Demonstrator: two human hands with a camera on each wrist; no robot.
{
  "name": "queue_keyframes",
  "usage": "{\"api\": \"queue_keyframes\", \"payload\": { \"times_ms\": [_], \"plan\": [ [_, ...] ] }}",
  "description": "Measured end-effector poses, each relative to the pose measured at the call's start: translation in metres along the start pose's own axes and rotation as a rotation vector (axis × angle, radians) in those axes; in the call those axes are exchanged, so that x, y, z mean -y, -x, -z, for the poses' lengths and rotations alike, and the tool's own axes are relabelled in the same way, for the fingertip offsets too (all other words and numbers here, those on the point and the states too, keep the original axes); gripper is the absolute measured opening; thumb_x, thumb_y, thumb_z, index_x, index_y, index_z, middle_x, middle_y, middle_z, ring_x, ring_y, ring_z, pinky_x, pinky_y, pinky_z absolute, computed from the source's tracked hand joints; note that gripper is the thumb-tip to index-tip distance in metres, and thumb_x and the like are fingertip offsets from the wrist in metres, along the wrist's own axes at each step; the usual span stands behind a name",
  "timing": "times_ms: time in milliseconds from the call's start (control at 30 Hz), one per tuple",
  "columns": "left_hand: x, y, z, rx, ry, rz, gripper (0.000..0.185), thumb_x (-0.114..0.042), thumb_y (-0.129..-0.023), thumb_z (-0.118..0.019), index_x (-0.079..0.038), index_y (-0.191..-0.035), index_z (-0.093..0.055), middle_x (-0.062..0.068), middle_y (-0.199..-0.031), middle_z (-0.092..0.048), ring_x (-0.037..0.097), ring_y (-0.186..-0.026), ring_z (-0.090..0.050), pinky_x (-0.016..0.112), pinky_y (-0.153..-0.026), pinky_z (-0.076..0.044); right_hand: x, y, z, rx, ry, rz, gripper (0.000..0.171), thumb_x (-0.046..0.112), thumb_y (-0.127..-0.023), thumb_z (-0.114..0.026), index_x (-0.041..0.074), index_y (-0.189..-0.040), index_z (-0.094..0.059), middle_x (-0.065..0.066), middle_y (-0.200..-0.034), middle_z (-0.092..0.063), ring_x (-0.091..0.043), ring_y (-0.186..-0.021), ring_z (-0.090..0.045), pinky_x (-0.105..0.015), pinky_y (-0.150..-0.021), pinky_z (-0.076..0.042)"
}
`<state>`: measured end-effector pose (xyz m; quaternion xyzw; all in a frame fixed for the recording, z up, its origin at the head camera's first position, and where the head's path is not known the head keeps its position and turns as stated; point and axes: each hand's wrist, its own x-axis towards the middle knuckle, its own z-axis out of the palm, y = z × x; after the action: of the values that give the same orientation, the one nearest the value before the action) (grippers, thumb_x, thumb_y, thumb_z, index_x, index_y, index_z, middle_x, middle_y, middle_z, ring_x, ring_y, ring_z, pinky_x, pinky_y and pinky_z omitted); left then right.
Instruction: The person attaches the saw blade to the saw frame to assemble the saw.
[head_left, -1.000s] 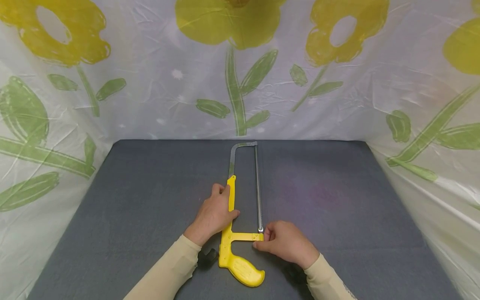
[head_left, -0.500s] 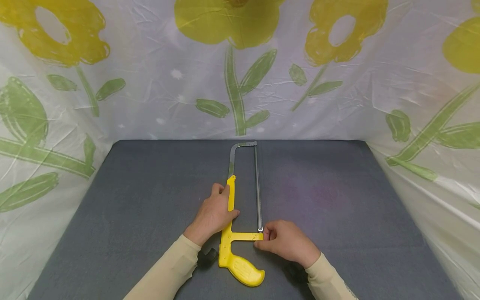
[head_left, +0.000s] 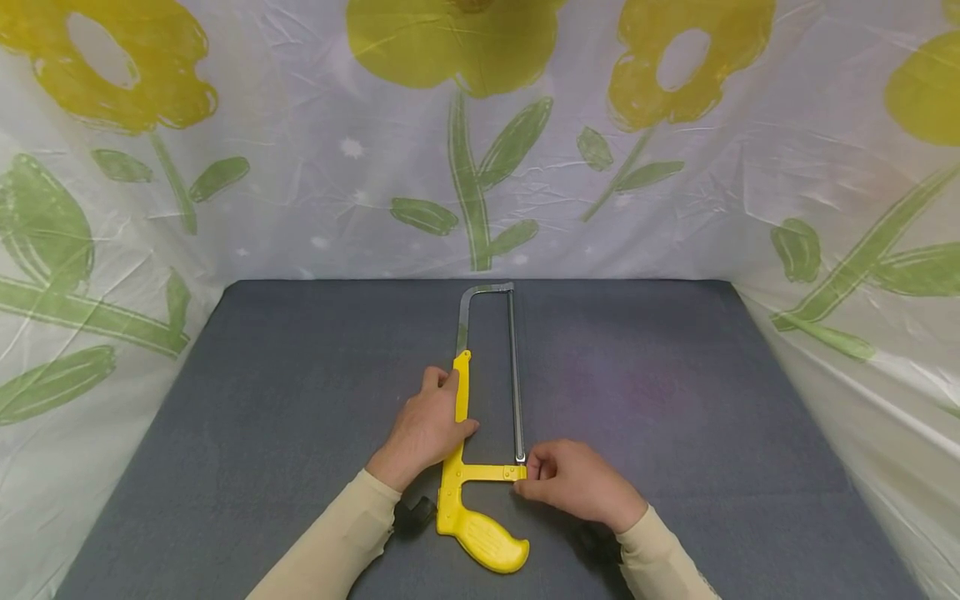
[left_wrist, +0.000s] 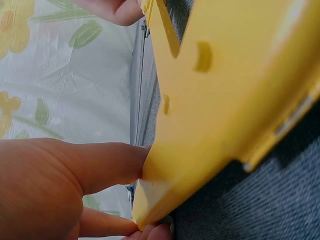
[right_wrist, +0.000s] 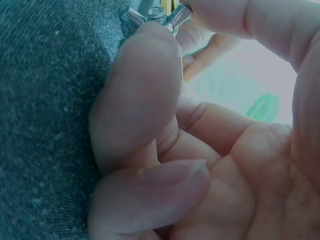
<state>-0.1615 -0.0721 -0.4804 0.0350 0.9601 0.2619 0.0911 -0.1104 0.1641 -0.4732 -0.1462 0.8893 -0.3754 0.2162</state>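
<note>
Yellow plastic and bare steel make up the hacksaw [head_left: 480, 433], which lies flat on the grey worktop [head_left: 262, 417], a little right of centre and towards its near edge, with the pistol handle nearest you and the steel bow reaching away towards the far edge. Your left hand [head_left: 427, 429] has its grip curled round the yellow back bar of the frame, thumb on the inner side, fingers on the outer. Your right hand [head_left: 573, 482] sits just right of the near crosspiece; its grip pinches the small metal wing nut [right_wrist: 157, 15] at the near end of the blade [head_left: 516, 383], between thumb and forefinger. A flower-printed plastic sheet [head_left: 480, 133] stands behind the worktop's far edge and along its left and right sides.
</note>
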Motion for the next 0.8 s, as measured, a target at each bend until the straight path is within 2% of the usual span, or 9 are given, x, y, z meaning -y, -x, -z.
{"api": "queue_keyframes", "payload": {
  "times_ms": [500, 800],
  "plan": [
    [0.0005, 0.0005, 0.0007, -0.006, -0.005, -0.010, 0.090, -0.026, -0.092, -0.088, -0.001, -0.165, -0.042, 0.018, -0.149, -0.046, 0.020, -0.077, -0.060, 0.030, -0.065, -0.055, -0.0010, 0.0012, 0.0035, 0.033, -0.019, 0.034, 0.016, 0.025, -0.090, -0.081, 0.018, -0.082, -0.070, 0.010, -0.066, -0.059, -0.005, -0.056, -0.046, -0.023, -0.053, -0.035],
    [0.0007, 0.0007, 0.0003, -0.012, -0.004, -0.018, 0.090, -0.026, -0.091, -0.088, -0.001, -0.165, -0.043, 0.018, -0.148, -0.047, 0.020, -0.077, -0.060, 0.029, -0.065, -0.055, -0.0018, 0.0013, 0.0036, 0.036, -0.040, 0.014, 0.017, 0.027, -0.091, -0.082, 0.017, -0.085, -0.070, 0.009, -0.068, -0.060, -0.007, -0.058, -0.047, -0.024, -0.053, -0.037]
  ]
}}
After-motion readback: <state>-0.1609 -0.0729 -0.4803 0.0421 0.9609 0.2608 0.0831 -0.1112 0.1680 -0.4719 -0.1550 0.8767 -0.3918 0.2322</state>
